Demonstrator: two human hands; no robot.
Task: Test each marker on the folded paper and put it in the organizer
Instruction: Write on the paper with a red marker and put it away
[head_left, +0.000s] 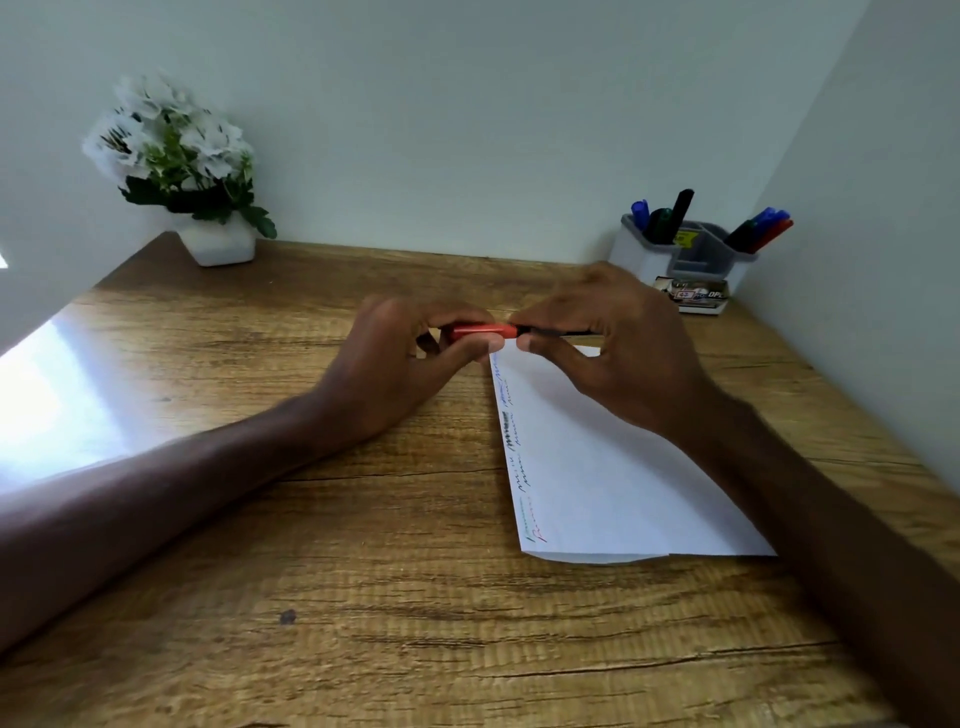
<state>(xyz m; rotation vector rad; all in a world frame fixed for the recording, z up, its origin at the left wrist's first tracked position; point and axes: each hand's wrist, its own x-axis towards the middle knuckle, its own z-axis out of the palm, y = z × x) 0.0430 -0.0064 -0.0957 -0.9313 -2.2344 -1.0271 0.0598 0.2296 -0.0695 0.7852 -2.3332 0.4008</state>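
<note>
Grainy wooden tabletop (363, 597) bears folded white paper (623, 493); over its far end both grips pinch a marker (483, 331), left hand (395, 364) on red cap, right hand (623, 353) on dark barrel, organizer (636, 262) beyond.

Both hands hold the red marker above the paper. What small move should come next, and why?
Probably pull the red cap off. The left hand pinches it, the right hand grips the dark barrel, and no tip shows, so it cannot yet write on the folded paper just below.
</note>
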